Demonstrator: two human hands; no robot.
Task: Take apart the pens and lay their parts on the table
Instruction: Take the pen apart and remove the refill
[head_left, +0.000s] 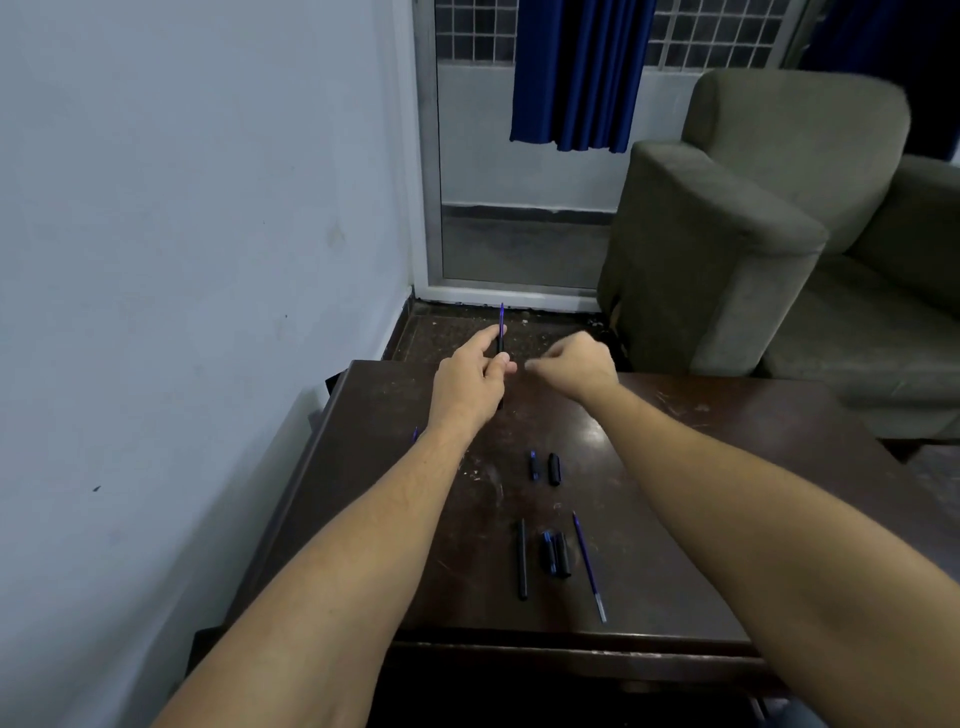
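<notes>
Left hand: pen upright, tip-up

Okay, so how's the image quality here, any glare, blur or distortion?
Head view: dim, bluish light; a glare patch on the dark table; the right hand is motion-blurred, the left hand holding the pen sharper; wide-angle stretch bends the forearms and wall edges.

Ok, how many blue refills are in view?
2: one refill lies on the table at the near right; one refill sticks up from the left hand. Others may be hidden.
</notes>
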